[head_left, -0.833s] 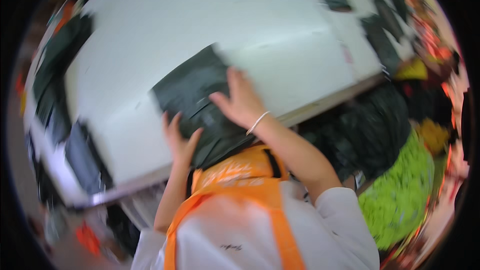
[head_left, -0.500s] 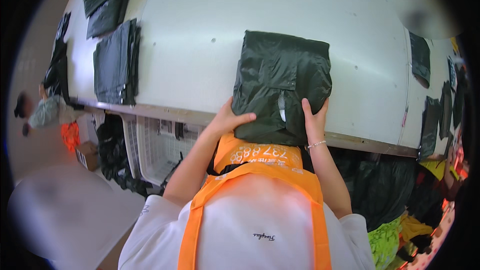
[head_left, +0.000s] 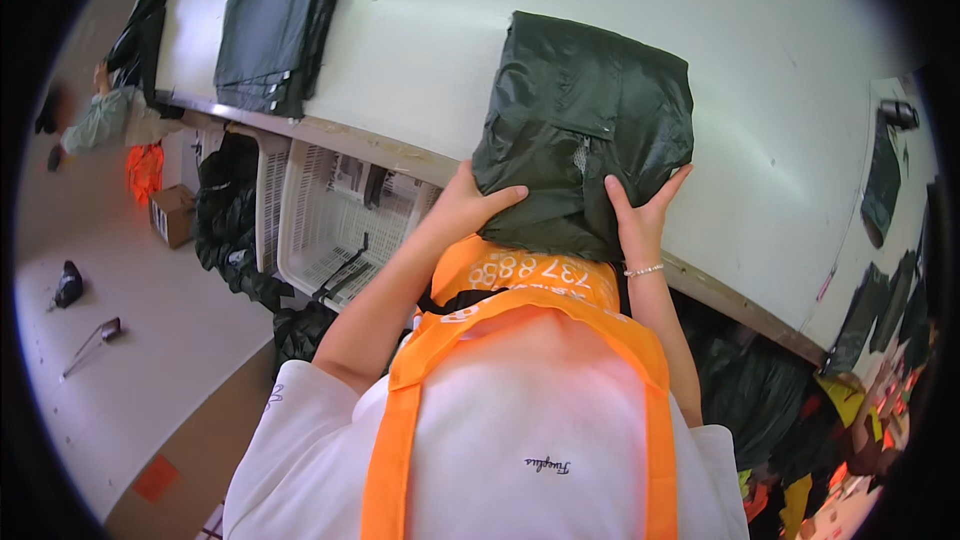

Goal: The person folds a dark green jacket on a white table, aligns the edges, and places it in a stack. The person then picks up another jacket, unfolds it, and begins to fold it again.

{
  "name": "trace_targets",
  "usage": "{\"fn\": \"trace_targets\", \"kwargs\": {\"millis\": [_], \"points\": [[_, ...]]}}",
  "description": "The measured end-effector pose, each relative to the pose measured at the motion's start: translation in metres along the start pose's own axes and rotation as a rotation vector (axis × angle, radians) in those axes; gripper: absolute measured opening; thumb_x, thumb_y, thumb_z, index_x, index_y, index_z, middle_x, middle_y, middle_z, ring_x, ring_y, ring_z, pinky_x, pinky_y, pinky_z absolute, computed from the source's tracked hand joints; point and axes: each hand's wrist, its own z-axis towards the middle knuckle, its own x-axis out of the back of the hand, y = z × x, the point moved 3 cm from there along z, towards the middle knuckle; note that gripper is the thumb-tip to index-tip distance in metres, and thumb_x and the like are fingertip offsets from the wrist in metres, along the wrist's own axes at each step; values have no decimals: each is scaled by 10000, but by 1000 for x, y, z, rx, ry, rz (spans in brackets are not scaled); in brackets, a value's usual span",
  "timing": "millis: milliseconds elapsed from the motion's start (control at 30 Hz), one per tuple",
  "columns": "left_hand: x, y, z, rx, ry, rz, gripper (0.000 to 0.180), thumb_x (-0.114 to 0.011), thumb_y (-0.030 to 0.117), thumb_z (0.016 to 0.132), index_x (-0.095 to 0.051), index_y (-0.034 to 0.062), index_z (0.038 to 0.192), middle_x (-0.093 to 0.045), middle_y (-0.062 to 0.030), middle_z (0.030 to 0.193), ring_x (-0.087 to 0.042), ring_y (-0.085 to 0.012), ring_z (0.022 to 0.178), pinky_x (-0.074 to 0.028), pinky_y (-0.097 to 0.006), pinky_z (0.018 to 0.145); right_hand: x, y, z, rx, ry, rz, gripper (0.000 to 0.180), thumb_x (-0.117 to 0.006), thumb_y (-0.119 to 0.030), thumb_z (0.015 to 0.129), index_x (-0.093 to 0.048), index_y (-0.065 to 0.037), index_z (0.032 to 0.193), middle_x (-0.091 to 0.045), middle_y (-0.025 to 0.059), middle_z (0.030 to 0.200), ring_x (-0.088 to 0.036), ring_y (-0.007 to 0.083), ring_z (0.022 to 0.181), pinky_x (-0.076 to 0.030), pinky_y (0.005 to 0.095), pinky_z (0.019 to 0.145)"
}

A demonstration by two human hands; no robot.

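Note:
A folded dark green garment (head_left: 570, 80) of thin, shiny cloth lies at the near edge of the white table. A small mesh patch shows below a flap in its middle. My left hand (head_left: 478, 205) holds its near left corner, thumb on top and the other fingers mostly hidden behind the edge. At the near right corner, my right hand (head_left: 645, 210) grips the cloth with the thumb over it. A bead bracelet circles that wrist. The garment's near edge rests against my orange apron (head_left: 570, 310).
A stack of folded dark garments (head_left: 270, 35) sits on the white table (head_left: 420, 50) at the left. More dark pieces (head_left: 860, 320) lie at the far right. White plastic baskets (head_left: 290, 230) stand under the table's edge. Another person (head_left: 100, 120) is at the left.
My view has turned, so the table slants more and more floor shows at the lower left. Both hands keep their hold on the garment, which looks nearly unchanged.

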Motion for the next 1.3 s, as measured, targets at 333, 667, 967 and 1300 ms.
{"fn": "trace_targets", "kwargs": {"millis": [333, 667, 967, 1300], "points": [[41, 51, 90, -176, 369, 604, 443, -645, 160, 764, -411, -31, 1087, -605, -275, 955, -578, -455, 884, -476, -489, 739, -143, -140, 58, 406, -178, -785, 779, -614, -329, 848, -152, -302, 1475, -450, 365, 1129, -574, 463, 890, -494, 450, 725], [70, 73, 103, -484, -234, 611, 371, -608, 359, 812, -641, 79, 1054, -639, -198, 1028, -601, -362, 971, -477, -433, 834, -281, -173, 99, 537, -338, -1822, 788, -566, -375, 825, -195, -154, 1485, -376, 329, 1345, -539, 417, 968, -430, 495, 825], [363, 55, 181, -506, 817, 1008, 660, -645, 337, 810, -400, 97, 1374, -330, -205, 1440, -336, -362, 1316, -270, -493, 1062, -270, -181, 96, 692, -393, -1695, 905, -671, -418, 726, -240, -133, 1469, -506, 273, 1146, -522, 389, 935, -410, 457, 815], [119, 32, 121, -750, 271, 918, 575, -608, 310, 830, -447, 124, 1350, -316, -169, 1458, -316, -319, 1337, -231, -540, 1071, -98, -189, 98, 286, -312, -1057, 759, -695, -369, 757, -360, -177, 1410, -527, 280, 1126, -565, 406, 994, -475, 434, 853]]}}
